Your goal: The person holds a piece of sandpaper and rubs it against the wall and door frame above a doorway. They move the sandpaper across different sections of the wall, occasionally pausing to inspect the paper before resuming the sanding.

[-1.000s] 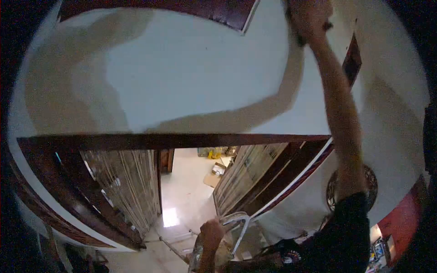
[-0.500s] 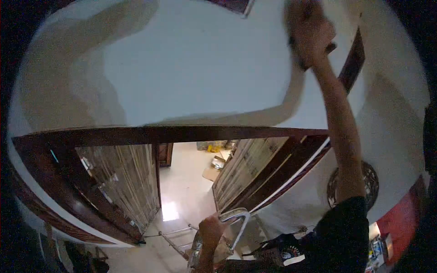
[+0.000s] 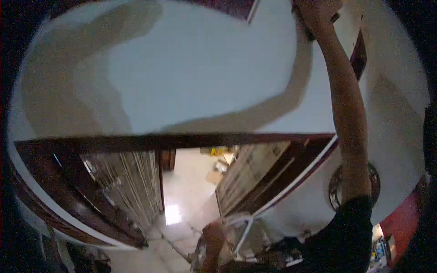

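Note:
My right hand (image 3: 321, 16) is high up at the top edge of the view, its fingers closed around a dark flat hand tool (image 3: 306, 27). That tool is against or very near the white wall (image 3: 205, 68); its exact kind is hard to make out, as the hand covers most of it. Low in the middle, my left hand (image 3: 215, 234) is wrapped around the top rail of a metal ladder (image 3: 246, 227). The ladder's lower part is partly hidden by my arm and body.
Below the wall runs a dark wooden door frame (image 3: 191, 140), with door leaves (image 3: 132, 182) (image 3: 252, 177) swung open at both sides. Pale floor (image 3: 189, 186) shows through the doorway. A round dark ornament (image 3: 374, 182) hangs at the right.
My right hand has moved upward along the wall with the tool, its shadow shifting too. The left hand keeps hold of the ladder. The whole view has tilted slightly upward.

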Available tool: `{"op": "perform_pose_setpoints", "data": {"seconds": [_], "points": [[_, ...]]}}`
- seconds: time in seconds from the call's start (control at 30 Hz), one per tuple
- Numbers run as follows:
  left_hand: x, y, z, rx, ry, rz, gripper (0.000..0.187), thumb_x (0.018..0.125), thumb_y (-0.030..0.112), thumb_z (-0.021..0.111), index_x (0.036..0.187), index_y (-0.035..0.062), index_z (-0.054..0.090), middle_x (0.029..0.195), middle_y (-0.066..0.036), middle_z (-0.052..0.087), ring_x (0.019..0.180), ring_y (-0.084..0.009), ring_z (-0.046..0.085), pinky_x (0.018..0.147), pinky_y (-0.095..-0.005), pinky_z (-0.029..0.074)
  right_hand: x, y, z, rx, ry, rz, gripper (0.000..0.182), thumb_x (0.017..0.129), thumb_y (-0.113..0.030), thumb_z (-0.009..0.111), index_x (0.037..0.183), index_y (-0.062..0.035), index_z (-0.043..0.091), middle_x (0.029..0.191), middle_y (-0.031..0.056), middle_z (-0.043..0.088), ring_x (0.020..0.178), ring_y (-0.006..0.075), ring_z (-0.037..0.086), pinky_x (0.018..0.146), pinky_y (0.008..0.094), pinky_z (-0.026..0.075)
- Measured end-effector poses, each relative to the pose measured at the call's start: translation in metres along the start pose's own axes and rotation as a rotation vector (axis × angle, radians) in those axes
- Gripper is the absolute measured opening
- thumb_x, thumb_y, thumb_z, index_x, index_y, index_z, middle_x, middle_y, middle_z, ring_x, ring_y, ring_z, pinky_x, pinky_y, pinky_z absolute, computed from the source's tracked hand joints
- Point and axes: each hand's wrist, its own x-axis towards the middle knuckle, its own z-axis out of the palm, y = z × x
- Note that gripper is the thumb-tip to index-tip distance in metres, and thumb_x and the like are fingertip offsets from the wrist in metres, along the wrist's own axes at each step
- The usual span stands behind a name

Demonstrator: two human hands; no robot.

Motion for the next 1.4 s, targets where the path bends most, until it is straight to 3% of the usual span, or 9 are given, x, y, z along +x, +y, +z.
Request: {"op": "perform_pose_setpoints", "data": {"seconds": [0.13, 0.23, 0.3, 0.4, 0.5, 0.63, 0.8, 1.3, 1.4], "points": [[-0.003, 0.012, -0.017, -0.067, -0.021, -0.034, 0.066, 0.07, 0.069, 0.061, 0.075, 0.0034, 0.061, 0.062, -0.018, 0.062, 0.063, -0.0351, 0.065, 0.059, -0.0443, 0.052, -0.093, -0.015, -0.02, -0.182, -0.098, -0.569, 0.03, 0.088, -0.027, 0.054, 0.075, -0.0001, 0.05, 0.064, 0.0156, 0.059, 0.06, 0.0328, 0.06, 0.053, 0.0413, 0.046], [0.01, 0.008, -0.015, -0.041, -0.002, -0.004, 0.065, 0.068, 0.067, 0.065, 0.074, 0.0027, 0.061, 0.059, -0.016, 0.06, 0.059, -0.0326, 0.064, 0.055, -0.0423, 0.051, -0.049, -0.008, 0.001, -0.206, -0.012, -0.566, 0.026, 0.088, -0.022, 0.054, 0.075, -0.0004, 0.05, 0.063, 0.0163, 0.058, 0.056, 0.0324, 0.059, 0.052, 0.0396, 0.046], [-0.001, 0.007, -0.014, -0.037, -0.017, 0.017, 0.064, 0.066, 0.066, 0.068, 0.072, 0.0024, 0.062, 0.056, -0.015, 0.059, 0.054, -0.0297, 0.063, 0.051, -0.0403, 0.05, 0.007, -0.023, -0.001, -0.077, -0.084, 0.066, 0.02, 0.087, -0.016, 0.056, 0.076, -0.0006, 0.051, 0.061, 0.0168, 0.056, 0.054, 0.0316, 0.058, 0.053, 0.0394, 0.046], [-0.008, 0.007, -0.008, 0.004, -0.125, -0.057, 0.067, 0.069, 0.07, 0.062, 0.081, 0.0041, 0.062, 0.064, -0.017, 0.063, 0.063, -0.0333, 0.065, 0.06, -0.0445, 0.051, -0.054, 0.037, 0.004, -0.35, -0.073, -0.214, 0.024, 0.089, -0.031, 0.053, 0.082, -0.0082, 0.058, 0.063, 0.0122, 0.059, 0.055, 0.0307, 0.058, 0.054, 0.041, 0.046], [-0.001, -0.004, 0.016, 0.056, 0.485, 0.245, 0.068, 0.066, 0.072, 0.062, 0.063, 0.0042, 0.06, 0.054, -0.014, 0.057, 0.052, -0.0299, 0.062, 0.049, -0.0397, 0.049, -0.081, 0.019, -0.008, -0.299, -0.029, -0.434, 0.029, 0.09, -0.038, 0.053, 0.082, -0.0116, 0.061, 0.063, 0.0112, 0.059, 0.054, 0.0317, 0.058, 0.053, 0.0422, 0.047], [-0.009, 0.005, -0.005, 0.047, -0.019, -0.014, 0.068, 0.065, 0.071, 0.064, 0.072, 0.0042, 0.061, 0.058, -0.014, 0.059, 0.058, -0.0318, 0.064, 0.052, -0.0406, 0.05, -0.079, 0.005, -0.017, -0.288, -0.026, -0.619, 0.032, 0.088, -0.038, 0.054, 0.074, -0.0096, 0.055, 0.06, 0.0157, 0.058, 0.056, 0.0353, 0.06, 0.055, 0.0442, 0.047], [0.0, 0.0, -0.01, -0.029, -0.059, -0.046, 0.066, 0.068, 0.07, 0.063, 0.08, 0.0056, 0.063, 0.069, -0.018, 0.065, 0.066, -0.0352, 0.065, 0.061, -0.0444, 0.051, -0.113, -0.029, -0.019, -0.182, -0.074, -0.086, 0.027, 0.09, -0.023, 0.052, 0.079, 0.0012, 0.05, 0.068, 0.0208, 0.058, 0.061, 0.0317, 0.06, 0.056, 0.0389, 0.045], [0.004, 0.005, -0.027, -0.031, -0.163, -0.02, 0.055, 0.079, 0.059, 0.06, 0.084, 0.0037, 0.06, 0.072, -0.02, 0.064, 0.072, -0.036, 0.066, 0.067, -0.0456, 0.052, -0.007, -0.044, -0.01, -0.226, -0.057, 0.144, 0.034, 0.089, -0.031, 0.054, 0.077, 0.0003, 0.048, 0.065, 0.0161, 0.053, 0.058, 0.0252, 0.049, 0.057, 0.0382, 0.042], [-0.005, 0.001, -0.008, -0.037, -0.012, 0.027, 0.032, 0.077, 0.033, 0.062, 0.074, 0.0008, 0.062, 0.061, -0.017, 0.059, 0.058, -0.0326, 0.063, 0.056, -0.0442, 0.051, -0.069, -0.019, -0.011, -0.414, 0.017, -0.205, 0.035, 0.09, -0.033, 0.052, 0.078, -0.0009, 0.05, 0.065, 0.0151, 0.053, 0.058, 0.0265, 0.048, 0.058, 0.0366, 0.043]]}}
